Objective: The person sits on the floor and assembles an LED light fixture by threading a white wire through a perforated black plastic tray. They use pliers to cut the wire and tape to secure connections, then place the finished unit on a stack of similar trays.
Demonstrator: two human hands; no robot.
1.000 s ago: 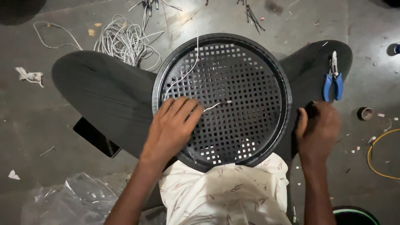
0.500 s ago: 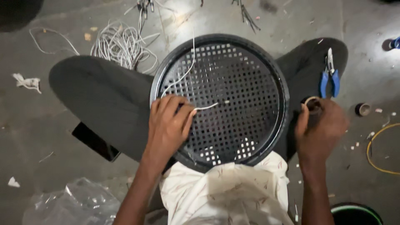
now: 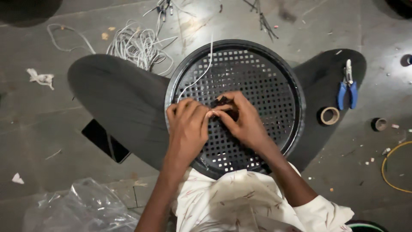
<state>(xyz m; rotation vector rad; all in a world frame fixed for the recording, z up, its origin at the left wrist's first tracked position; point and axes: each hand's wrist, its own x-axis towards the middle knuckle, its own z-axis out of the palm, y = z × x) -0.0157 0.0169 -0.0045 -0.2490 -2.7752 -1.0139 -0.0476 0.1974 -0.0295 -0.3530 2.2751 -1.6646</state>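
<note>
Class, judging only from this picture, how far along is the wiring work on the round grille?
Done: a white wire already lies across the black perforated grille. In hand: left hand and right hand pinch its end with something dark. Left: the white wire coil, tape roll and blue pliers lie untouched.

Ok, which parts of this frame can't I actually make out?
Head view:
- Small dark piece pinched between left hand and right hand: the fingers cover most of it, kind unclear.
- White wire end: hidden under the left hand.
- Round black grille: near rim covered by forearms and shirt.
- Yellow cable: cut off by the right edge.
- Roll beside the tape roll: too small to tell.
</note>
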